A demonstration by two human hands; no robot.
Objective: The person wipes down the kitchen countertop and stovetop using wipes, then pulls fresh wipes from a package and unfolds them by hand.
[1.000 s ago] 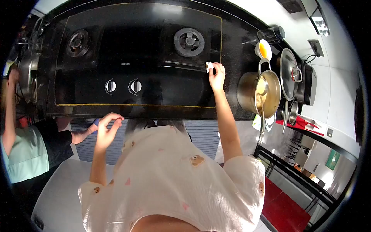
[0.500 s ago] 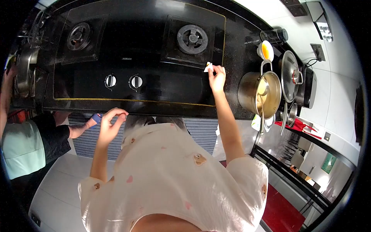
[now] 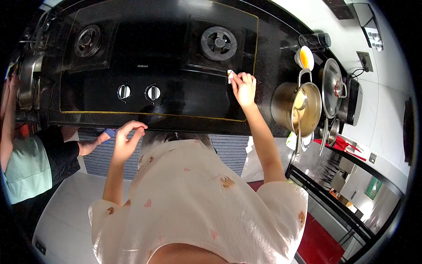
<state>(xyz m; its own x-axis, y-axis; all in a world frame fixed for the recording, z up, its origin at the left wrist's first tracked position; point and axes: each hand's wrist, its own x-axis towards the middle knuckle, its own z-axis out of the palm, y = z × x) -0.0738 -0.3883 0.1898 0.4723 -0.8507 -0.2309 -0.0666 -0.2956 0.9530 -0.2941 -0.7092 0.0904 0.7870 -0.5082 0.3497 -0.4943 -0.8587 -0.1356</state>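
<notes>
My right hand [image 3: 245,89] pinches a small crumpled white tissue [image 3: 230,76] with brownish marks, at the black glass cooktop [image 3: 171,92], just below the right burner [image 3: 218,43]. My left hand [image 3: 128,140] is held near the counter's front edge, below the two knobs. Its fingers are curved, with a gap between thumb and index finger, and nothing is seen in it. The left burner [image 3: 89,40] lies at the far left of the cooktop.
Right of the cooktop stand a steel pot [image 3: 281,105] with a ladle, a bowl [image 3: 304,58] with orange contents, a glass lid [image 3: 332,88] and a dark jar [image 3: 321,40]. A co-worker in a light green top [image 3: 28,169] stands at the left by the sink.
My right hand has moved slightly left with the tissue, and its fingers have spread a little more. My left hand has stayed nearly still. The view has shifted slightly.
</notes>
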